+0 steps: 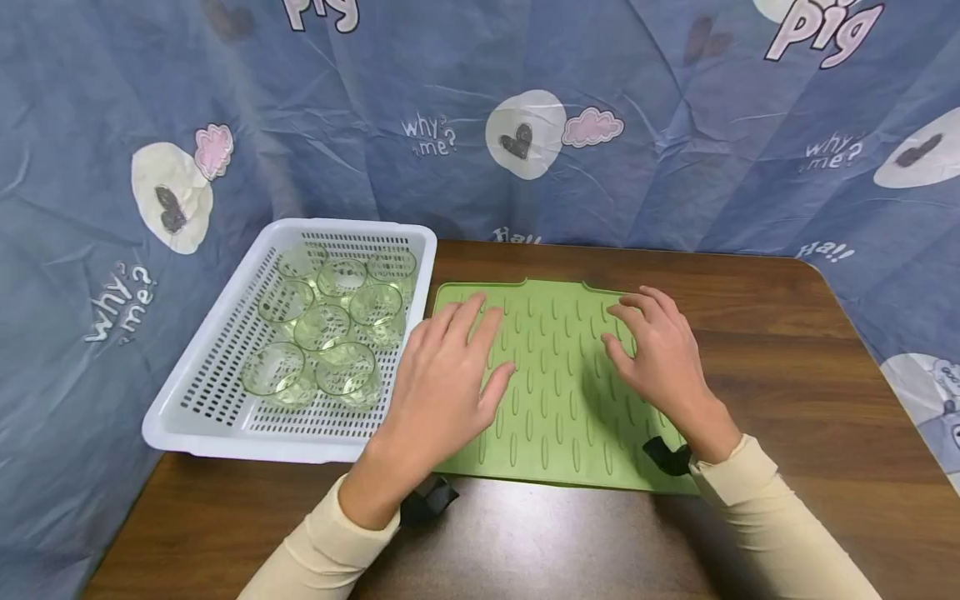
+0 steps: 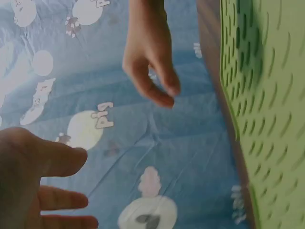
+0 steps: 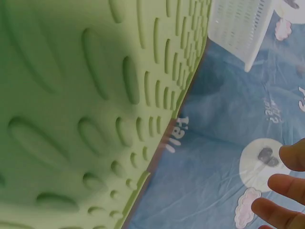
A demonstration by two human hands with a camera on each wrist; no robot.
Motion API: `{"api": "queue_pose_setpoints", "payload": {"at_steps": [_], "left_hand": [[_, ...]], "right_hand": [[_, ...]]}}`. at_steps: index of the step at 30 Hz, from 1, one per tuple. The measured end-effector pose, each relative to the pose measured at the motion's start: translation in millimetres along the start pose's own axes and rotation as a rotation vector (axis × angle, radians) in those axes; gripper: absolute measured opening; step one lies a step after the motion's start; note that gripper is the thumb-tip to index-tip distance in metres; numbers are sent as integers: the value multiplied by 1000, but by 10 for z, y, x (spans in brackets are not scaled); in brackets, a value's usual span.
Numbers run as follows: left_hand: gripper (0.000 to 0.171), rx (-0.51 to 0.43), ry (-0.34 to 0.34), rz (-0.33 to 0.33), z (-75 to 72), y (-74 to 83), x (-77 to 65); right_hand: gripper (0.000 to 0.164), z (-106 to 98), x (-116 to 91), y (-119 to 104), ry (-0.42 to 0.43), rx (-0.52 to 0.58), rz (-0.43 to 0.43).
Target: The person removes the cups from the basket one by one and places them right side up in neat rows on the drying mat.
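A green ridged mat (image 1: 555, 400) lies flat on the table, also seen along the right side of the left wrist view. Over the mat's left part hovers my left hand (image 1: 446, 383), its fingers spread and holding nothing. My right hand (image 1: 663, 358) is above the mat's right side, with loosely bent fingers and nothing in them. Left of my left hand stands a white perforated basket (image 1: 202, 433). Several clear, green-tinted drinking glasses (image 1: 322, 327) stand in it, their rims facing up.
The brown wooden table (image 1: 780, 350) extends right of the mat and along its front. A blue printed cloth (image 1: 420, 75) hangs behind the table and at its sides. Black straps (image 1: 667, 457) show at both wrists.
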State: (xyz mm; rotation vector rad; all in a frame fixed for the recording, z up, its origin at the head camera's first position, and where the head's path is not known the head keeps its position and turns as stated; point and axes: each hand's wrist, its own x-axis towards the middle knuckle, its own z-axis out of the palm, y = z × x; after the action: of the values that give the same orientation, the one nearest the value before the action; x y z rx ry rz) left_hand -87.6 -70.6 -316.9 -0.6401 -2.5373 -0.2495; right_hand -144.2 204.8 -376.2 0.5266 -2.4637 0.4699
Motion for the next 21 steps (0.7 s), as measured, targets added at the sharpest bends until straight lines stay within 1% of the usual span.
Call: {"api": "queue_pose_setpoints", "payload": {"at_steps": [3,6,8,10,13,16,19,21], "left_hand": [[57,38,-43,46,-139,-108,-65],[58,54,-76,87,-246,-245,-140],[59,46,-80,102,-292,-360,-180],[59,36,-75,104,-338,-494,-228],[59,7,-57,95,-397,-731,-318],[60,-23,-58,72,-447,-990,-429],[63,-48,-56,40,-474,-1284,-559],[66,-49,-49,27,-481,-1507,-655]], "right_hand": [[30,-45,-14,27,-26,-5,-8],[30,-89,-36,60,-54,-20,-18],[31,-129,-61,96,-75,-32,-22],[32,-171,-84,130,-103,-41,-24],[34,-234,-116,185,-152,-51,-34],[35,-290,-154,254,-191,-57,-47],[37,-342,-203,340,-214,-61,-57],[38,-369,-241,403,-227,-67,-61]]}}
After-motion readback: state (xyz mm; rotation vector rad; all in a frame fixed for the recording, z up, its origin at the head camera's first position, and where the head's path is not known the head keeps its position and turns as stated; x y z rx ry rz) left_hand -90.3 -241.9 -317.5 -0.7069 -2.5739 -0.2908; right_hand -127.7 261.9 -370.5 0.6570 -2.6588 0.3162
